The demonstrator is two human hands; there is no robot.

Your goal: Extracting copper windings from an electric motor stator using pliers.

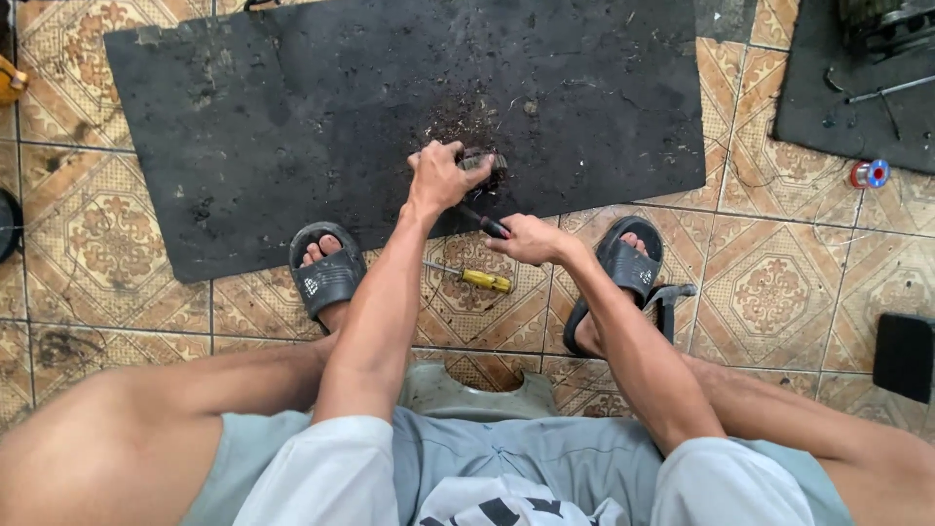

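My left hand grips a small dark metal part and presses it against the black rubber mat, near the mat's front edge. Just below it, my right hand is closed on the dark handle of a tool whose tip points up towards the part. A yellow-handled screwdriver lies on the tiled floor between my two feet, close under my right hand. Dark debris is scattered on the mat around the part.
My feet in black slides rest on the patterned tiles. A hammer lies by my right foot. A second black mat with tools is at the top right, a small spool and a black block on the right.
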